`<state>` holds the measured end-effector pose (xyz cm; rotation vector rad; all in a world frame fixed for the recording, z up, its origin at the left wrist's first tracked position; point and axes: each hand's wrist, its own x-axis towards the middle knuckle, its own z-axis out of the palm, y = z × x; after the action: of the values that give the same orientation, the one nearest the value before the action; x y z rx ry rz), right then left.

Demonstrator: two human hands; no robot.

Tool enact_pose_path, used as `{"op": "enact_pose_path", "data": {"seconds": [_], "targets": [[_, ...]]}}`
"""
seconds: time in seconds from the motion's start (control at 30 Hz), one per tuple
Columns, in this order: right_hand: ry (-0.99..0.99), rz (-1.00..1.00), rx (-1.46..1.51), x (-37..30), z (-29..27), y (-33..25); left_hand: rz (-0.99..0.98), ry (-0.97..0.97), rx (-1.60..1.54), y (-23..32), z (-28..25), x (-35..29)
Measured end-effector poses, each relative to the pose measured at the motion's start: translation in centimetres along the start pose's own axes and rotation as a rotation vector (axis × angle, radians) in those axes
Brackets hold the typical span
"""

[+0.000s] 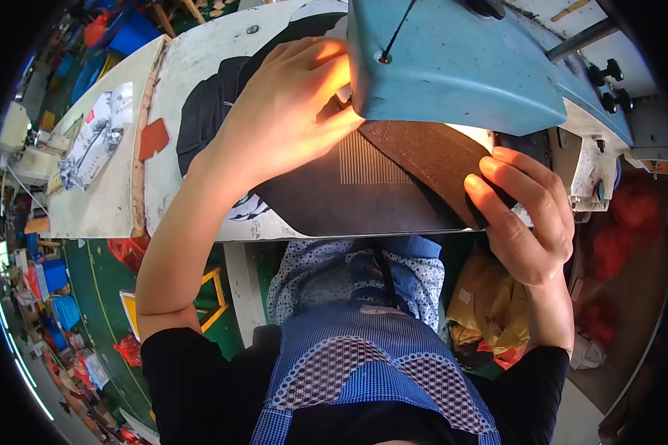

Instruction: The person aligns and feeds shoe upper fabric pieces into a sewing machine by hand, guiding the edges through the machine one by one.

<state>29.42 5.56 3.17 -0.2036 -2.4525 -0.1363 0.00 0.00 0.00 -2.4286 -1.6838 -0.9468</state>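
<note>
Reading from left to right, you have a crumpled white-and-grey packet at the far left, then a small reddish-brown patch on the white worktop. A stack of black pieces lies just behind your left forearm. Your left hand arches, palm down, over the black sheet; its fingertips pass partly behind the blue machine head, so whether they grip anything cannot be told. Right of that hand, fine parallel lines mark the sheet. The brown piece slants across the sheet, its upper part beneath the machine head. Your right hand has its fingers bent and slightly parted, their tips at the brown piece's right end; a firm pinch cannot be made out.
</note>
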Motion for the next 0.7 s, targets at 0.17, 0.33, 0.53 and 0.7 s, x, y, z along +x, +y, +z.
{"op": "enact_pose_path", "data": {"seconds": [0.17, 0.33, 0.53, 0.7], "targets": [[0.077, -0.103, -0.063, 0.4, 0.8, -0.3, 0.094, 0.162, 0.068, 0.3, -0.1, 0.4], [0.062, -0.088, -0.049, 0.5, 1.3, -1.0, 0.048, 0.112, 0.073, 0.3, -0.3, 0.1], [0.008, -0.025, 0.001, 0.4, 1.8, -1.5, 0.034, 0.112, 0.111, 0.2, -0.4, 0.1], [0.016, -0.031, 0.035, 0.3, 2.6, -1.5, -0.029, 0.062, -0.002, 0.9, -0.5, 0.1]]}}
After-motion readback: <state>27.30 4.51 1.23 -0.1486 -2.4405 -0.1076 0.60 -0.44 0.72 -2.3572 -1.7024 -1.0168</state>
